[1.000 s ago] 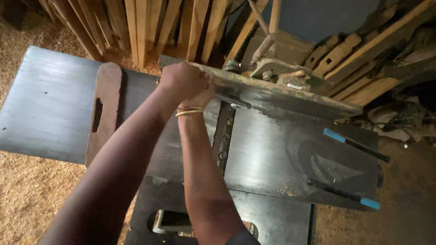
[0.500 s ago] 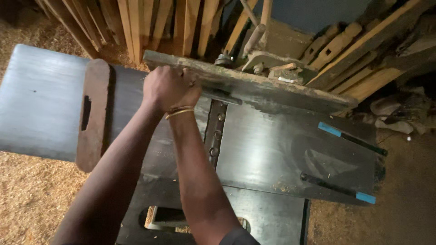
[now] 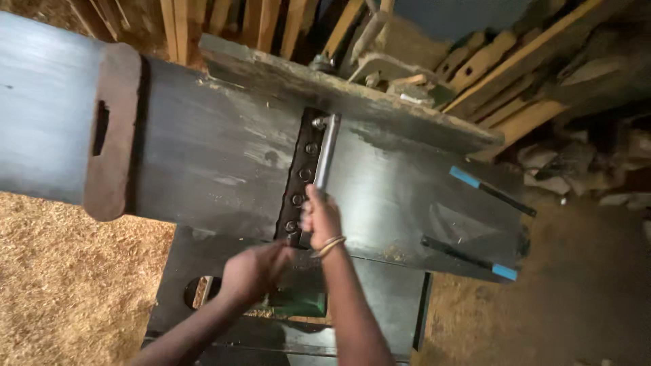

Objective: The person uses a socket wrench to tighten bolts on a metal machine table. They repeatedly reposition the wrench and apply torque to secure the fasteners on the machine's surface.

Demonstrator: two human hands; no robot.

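Both hands have dropped from fence (image 3: 352,102) to cutter gap | right hand (image 3: 321,218) fingers clamped on planer blade (image 3: 325,152), centre table | left hand (image 3: 254,271) at 7 o'clock, fingers curled, grip cannot tell | two blue-tipped tools (image 3: 491,192) at 3 o'clock.

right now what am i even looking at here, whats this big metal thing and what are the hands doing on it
This is one view, from a camera worn on the person's head, looking down. The big dark thing is a woodworking machine with a flat metal table; a slot across its middle holds a bar with a row of bolts. A long metal fence runs along the far edge. The right hand grips a bright metal strip or tool lying along that slot. The left hand is at the table's near edge just below it; what it holds cannot be seen. Two dark tools with blue ends lie on the right. Sawdust covers the floor, with wooden planks stacked behind.
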